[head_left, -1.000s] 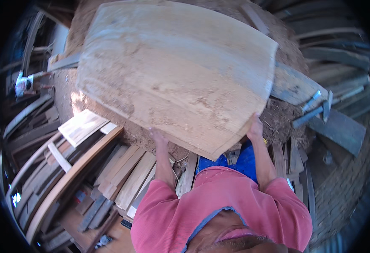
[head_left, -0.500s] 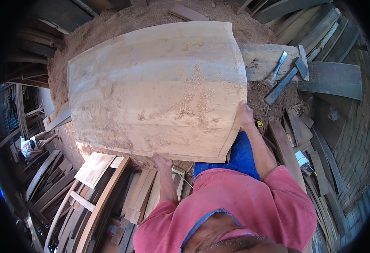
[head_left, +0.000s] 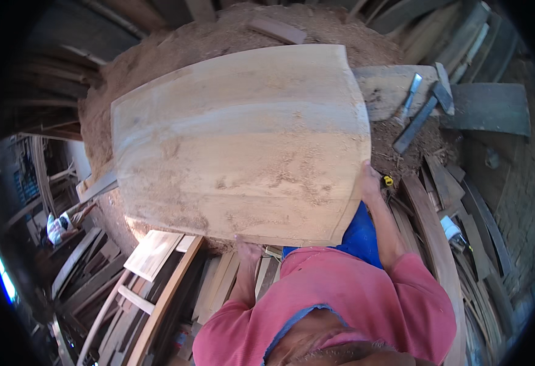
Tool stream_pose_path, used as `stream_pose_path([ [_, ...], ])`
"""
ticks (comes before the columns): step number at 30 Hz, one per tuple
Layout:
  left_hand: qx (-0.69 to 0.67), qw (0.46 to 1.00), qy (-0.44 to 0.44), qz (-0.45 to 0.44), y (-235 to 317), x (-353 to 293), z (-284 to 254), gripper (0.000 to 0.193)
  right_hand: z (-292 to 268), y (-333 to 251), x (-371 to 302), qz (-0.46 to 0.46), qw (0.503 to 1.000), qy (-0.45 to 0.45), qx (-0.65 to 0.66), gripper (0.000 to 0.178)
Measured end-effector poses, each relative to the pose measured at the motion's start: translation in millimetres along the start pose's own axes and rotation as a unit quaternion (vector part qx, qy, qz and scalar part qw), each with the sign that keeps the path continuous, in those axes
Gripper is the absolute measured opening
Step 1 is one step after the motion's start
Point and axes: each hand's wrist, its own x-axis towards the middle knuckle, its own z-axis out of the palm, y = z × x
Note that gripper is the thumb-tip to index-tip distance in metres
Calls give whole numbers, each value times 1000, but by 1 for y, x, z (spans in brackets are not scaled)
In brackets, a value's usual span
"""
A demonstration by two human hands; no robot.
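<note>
A wide, pale wooden panel [head_left: 237, 140] with curved edges lies in front of me, wood shavings and dust scattered over its face. My left hand [head_left: 248, 250] grips its near edge, thumb and fingertips at the rim. At the lower right edge, my right hand [head_left: 370, 180] clasps the panel; its fingers are partly hidden beneath. Beyond the panel's right side, a chisel [head_left: 410, 94] and a hammer [head_left: 419, 122] lie by a worn board [head_left: 386, 85]. A small yellow object [head_left: 388, 181], perhaps a tape measure, is beside my right wrist.
Sawdust [head_left: 139, 67] covers the ground around the panel. Stacked planks [head_left: 219, 283] and a curved wooden frame [head_left: 164, 299] stand near left. More timber [head_left: 429, 226] lines my right, with a white container [head_left: 450, 227]. At far left is another person [head_left: 58, 229].
The whole view has shifted slightly, so most things appear farther right and lower. The shavings on the panel look thinner and more spread out. Both hands keep their hold on its edges.
</note>
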Motion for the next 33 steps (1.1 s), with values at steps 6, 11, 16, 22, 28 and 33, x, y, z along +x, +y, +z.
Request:
stream_pose_path([
  [6, -55, 986, 72, 140, 94, 47, -28, 68, 10, 8, -37, 29, 992, -39, 117, 56],
  [11, -30, 984, 105, 144, 112, 74, -48, 68, 19, -9, -40, 69, 996, -18, 60, 60],
  [16, 2, 981, 123, 148, 110, 87, -72, 71, 25, -14, -41, 76, 996, 5, 49, 61],
  [22, 22, 970, 175, 167, 101, 87, -30, 69, 31, -32, -17, 13, 999, 22, 32, 61],
  [28, 12, 969, 161, 189, 99, 84, -28, 65, 36, -52, -8, 7, 999, 15, 27, 54],
  [33, 51, 956, 191, 218, 106, 66, -15, 56, 27, -19, -44, -53, 998, -30, -21, 55],
])
